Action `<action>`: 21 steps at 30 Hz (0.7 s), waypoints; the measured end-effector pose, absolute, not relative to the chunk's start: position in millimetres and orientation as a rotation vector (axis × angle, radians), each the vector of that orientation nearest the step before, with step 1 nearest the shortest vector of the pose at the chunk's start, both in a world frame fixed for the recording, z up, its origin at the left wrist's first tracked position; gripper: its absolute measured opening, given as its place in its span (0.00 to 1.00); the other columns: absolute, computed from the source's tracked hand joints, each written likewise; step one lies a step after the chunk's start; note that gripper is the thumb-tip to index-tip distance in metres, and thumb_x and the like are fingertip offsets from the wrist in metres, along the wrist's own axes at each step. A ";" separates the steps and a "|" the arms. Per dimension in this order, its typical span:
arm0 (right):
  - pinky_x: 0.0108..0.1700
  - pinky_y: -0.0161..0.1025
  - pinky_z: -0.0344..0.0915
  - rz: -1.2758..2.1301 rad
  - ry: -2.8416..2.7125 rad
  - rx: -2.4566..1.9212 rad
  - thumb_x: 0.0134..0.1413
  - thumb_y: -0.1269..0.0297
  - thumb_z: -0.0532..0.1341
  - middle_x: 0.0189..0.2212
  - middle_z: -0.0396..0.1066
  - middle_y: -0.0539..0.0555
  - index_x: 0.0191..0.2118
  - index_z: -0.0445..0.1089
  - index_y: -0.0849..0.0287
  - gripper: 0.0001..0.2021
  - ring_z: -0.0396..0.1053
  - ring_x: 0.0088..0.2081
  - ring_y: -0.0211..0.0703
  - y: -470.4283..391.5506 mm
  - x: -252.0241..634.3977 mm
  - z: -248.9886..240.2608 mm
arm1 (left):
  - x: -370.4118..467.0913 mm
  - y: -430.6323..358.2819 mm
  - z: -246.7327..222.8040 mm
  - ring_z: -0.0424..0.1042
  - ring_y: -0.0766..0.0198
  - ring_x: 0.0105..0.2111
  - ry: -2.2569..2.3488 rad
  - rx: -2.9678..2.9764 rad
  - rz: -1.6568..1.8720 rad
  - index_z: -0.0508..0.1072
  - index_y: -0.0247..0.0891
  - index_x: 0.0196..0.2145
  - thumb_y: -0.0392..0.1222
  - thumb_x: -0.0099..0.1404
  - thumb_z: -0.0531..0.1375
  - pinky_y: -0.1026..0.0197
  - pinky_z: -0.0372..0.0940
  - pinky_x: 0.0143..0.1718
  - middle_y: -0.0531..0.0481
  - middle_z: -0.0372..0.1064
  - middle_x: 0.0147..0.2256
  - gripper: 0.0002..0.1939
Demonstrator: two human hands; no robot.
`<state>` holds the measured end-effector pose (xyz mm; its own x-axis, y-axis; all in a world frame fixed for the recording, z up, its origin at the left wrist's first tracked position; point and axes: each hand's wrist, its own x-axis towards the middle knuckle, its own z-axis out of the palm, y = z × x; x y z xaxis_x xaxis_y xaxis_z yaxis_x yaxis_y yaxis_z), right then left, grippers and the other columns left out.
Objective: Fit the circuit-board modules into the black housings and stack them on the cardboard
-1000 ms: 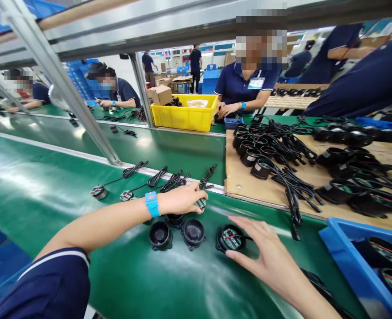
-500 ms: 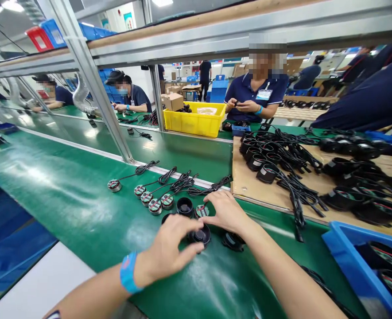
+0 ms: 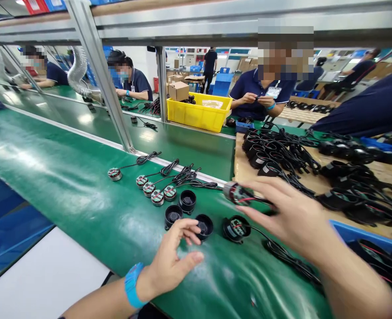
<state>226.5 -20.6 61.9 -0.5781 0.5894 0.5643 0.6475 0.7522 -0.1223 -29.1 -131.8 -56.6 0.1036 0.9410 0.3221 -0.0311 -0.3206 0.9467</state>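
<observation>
My right hand (image 3: 282,212) holds a round motor part (image 3: 237,194) with a green board and red wires between thumb and fingers, above the green mat. My left hand (image 3: 172,257) is open, its fingers beside a black round housing (image 3: 204,227). Two more black housings, one (image 3: 187,201) farther back and one (image 3: 173,215) to the left, stand close by. Below my right hand a housing with a green board inside (image 3: 237,228) trails a black cable (image 3: 292,261). Several motor parts with cables lie farther left, one (image 3: 114,174) apart from the others.
A cardboard sheet (image 3: 240,170) at the right bears many black housings and cables. At the lower right is a blue bin (image 3: 340,228). A yellow bin (image 3: 199,114) stands behind the metal post (image 3: 106,84). Across the bench people work with their hands.
My right hand has lifted the motor part off the mat and moved right with it. My left hand has drawn slightly down, off the black housing. The view has shifted a little.
</observation>
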 end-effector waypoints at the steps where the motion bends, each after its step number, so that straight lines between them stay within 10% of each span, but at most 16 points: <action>1: 0.49 0.41 0.73 -0.230 -2.325 -0.938 0.64 0.51 0.62 0.52 0.74 0.55 0.59 0.69 0.48 0.20 0.76 0.48 0.48 -40.6 234.7 74.3 | -22.6 -131.8 -51.5 0.73 0.59 0.48 0.866 1.417 1.330 0.60 0.50 0.64 0.53 0.69 0.65 0.57 0.67 0.48 0.44 0.68 0.55 0.31; 5: 0.42 0.38 0.78 -0.166 -2.431 -0.965 0.64 0.49 0.60 0.51 0.77 0.49 0.64 0.66 0.42 0.24 0.79 0.43 0.46 -110.3 250.2 83.5 | 2.1 -134.4 -38.1 0.72 0.52 0.55 0.573 1.328 1.148 0.52 0.55 0.70 0.54 0.60 0.72 0.54 0.67 0.54 0.40 0.56 0.67 0.47; 12: 0.26 0.27 0.72 0.704 -2.246 -1.048 0.59 0.63 0.67 0.35 0.75 0.47 0.67 0.58 0.43 0.33 0.71 0.24 0.34 -152.4 230.7 18.4 | 17.2 -157.8 -60.9 0.75 0.55 0.49 0.604 1.272 1.126 0.72 0.44 0.56 0.43 0.54 0.76 0.57 0.69 0.52 0.44 0.74 0.51 0.33; 21: 0.47 0.32 0.75 0.913 -2.096 -0.872 0.47 0.51 0.75 0.49 0.72 0.53 0.57 0.69 0.46 0.31 0.75 0.48 0.43 -158.6 225.4 -10.3 | 12.2 -172.7 -68.2 0.76 0.61 0.45 0.572 1.189 1.116 0.66 0.43 0.53 0.51 0.50 0.77 0.60 0.70 0.47 0.48 0.73 0.47 0.38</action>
